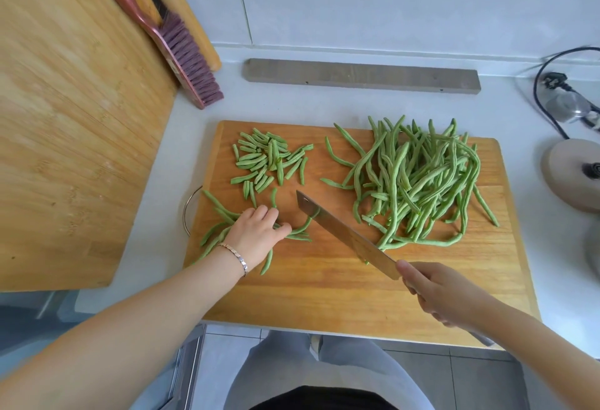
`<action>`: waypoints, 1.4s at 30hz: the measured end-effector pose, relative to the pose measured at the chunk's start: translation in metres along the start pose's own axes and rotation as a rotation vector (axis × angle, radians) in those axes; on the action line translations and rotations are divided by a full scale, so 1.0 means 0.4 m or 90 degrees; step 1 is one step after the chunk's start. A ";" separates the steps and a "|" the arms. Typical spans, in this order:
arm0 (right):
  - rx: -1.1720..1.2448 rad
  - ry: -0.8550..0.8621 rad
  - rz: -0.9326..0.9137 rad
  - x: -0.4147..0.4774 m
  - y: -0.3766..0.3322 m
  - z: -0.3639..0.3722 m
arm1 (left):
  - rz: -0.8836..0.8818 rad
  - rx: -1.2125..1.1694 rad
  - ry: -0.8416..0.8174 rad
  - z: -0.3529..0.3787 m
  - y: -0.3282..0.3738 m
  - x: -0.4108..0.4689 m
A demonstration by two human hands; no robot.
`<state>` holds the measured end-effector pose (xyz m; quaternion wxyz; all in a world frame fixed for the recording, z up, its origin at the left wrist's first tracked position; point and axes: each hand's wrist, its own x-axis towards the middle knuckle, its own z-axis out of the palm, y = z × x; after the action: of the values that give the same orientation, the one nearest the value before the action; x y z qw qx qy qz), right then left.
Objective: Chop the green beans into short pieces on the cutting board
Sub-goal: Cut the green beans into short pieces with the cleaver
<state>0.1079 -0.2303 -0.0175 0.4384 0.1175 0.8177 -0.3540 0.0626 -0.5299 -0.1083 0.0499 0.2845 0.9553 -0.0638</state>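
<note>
A wooden cutting board (324,283) lies on the white counter. A big heap of long green beans (418,179) covers its right half. Short cut pieces (266,159) are piled at its upper left. My left hand (256,234) presses a small bunch of long beans (217,227) flat against the board's left side. My right hand (444,296) grips the handle of a cleaver (344,234); the blade slants up and left, its tip just right of my left fingers, with a bean curling under it.
A large bamboo board (71,123) leans at the left, with a pink brush (175,39) beside it. A grey bar (360,76) lies behind the cutting board. A round beige base (571,172), a black cord and a plug (555,81) sit at the right.
</note>
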 end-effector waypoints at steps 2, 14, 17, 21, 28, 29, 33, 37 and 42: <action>-0.038 0.005 -0.010 0.001 -0.009 0.001 | 0.030 0.018 0.020 -0.010 -0.006 -0.002; -0.106 0.070 -0.036 0.018 -0.035 0.091 | 0.073 0.016 -0.035 -0.020 -0.028 -0.009; -0.060 0.077 -0.049 0.036 -0.033 0.139 | 0.028 -0.013 -0.032 -0.009 -0.022 -0.017; 0.174 0.043 -0.001 0.038 -0.033 0.144 | -0.037 -0.069 0.031 0.004 0.008 -0.021; 0.244 0.037 0.003 0.025 -0.025 0.085 | -0.224 -0.139 -0.065 -0.036 0.108 0.040; 0.231 0.041 -0.002 0.027 -0.026 0.085 | -0.249 -0.140 -0.088 -0.037 0.119 0.043; 0.180 0.064 -0.020 0.038 -0.027 0.099 | -0.277 -0.086 -0.123 -0.061 0.119 0.024; 0.151 0.089 -0.037 0.045 -0.023 0.111 | -0.203 -0.069 -0.164 -0.078 0.053 0.005; 0.155 0.104 -0.029 0.052 -0.014 0.117 | -0.104 -0.098 -0.131 -0.050 0.031 -0.001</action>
<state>0.1225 -0.2687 -0.0486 0.3450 0.1793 0.8041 -0.4498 0.0686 -0.5169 -0.0898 0.1638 0.1932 0.9671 -0.0233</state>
